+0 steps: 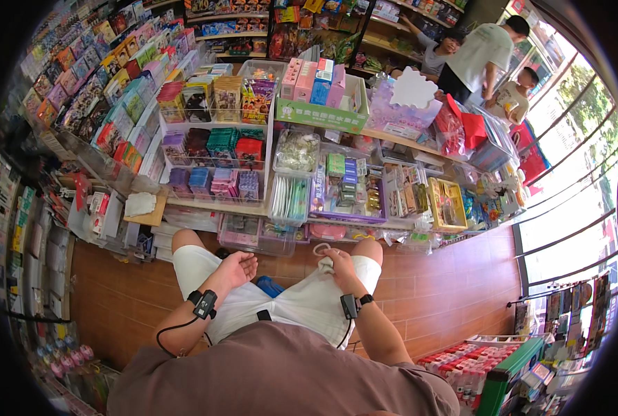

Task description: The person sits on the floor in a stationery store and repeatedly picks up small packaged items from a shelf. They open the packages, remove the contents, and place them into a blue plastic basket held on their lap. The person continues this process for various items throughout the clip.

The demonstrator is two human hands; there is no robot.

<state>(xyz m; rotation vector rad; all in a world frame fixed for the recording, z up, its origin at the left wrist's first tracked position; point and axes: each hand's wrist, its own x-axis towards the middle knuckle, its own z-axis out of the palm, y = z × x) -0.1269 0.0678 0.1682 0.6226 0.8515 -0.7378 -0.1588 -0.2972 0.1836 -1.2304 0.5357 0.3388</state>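
My left hand point(240, 268) hovers over my left thigh, palm turned inward, fingers loosely bent and nothing visible in it. Over my right thigh, my right hand point(342, 267) pinches a small pale cloth-like item point(326, 265). A pale loop point(319, 249) sticks out past its fingertips; I cannot tell whether loop and cloth are one piece. Both wrists carry black strapped devices with cables. Just beyond my knees stands the display counter point(215, 206), with a clear plastic bin point(257, 236) at its lower front edge.
Card packs point(223, 143) fill the tiered rack. A purple tray point(348, 216) holds small boxes beside a yellow wooden box point(447, 203). Several people, among them a person in a pale shirt point(478, 57), are by the far shelves. Bottles point(462, 364) stand behind me at right.
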